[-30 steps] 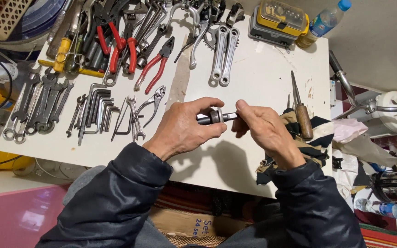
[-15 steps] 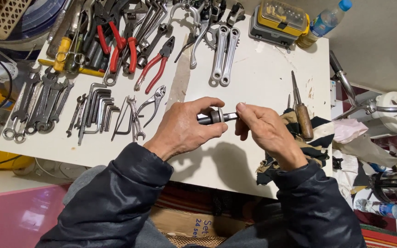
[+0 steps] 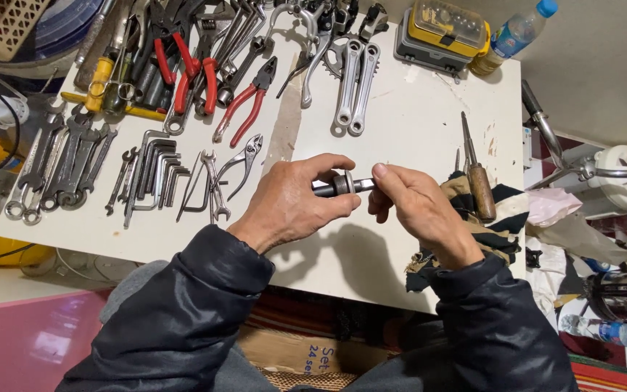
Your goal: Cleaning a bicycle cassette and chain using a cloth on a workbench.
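Over the white table, both hands hold a short dark metal axle with a ring-shaped nut around its middle. My left hand grips the axle's left part, fingers curled over it. My right hand pinches the axle's right end with thumb and fingertips. Both sleeves are dark and padded.
Hex keys, spanners, small pliers and red-handled pliers lie to the left. Silver crank arms and a yellow-lidded case lie at the back. A wooden-handled tool rests on a rag to the right. A plastic bottle stands at the corner.
My right fingers have shifted slightly on the axle's end. The left hand and the axle stay in about the same place.
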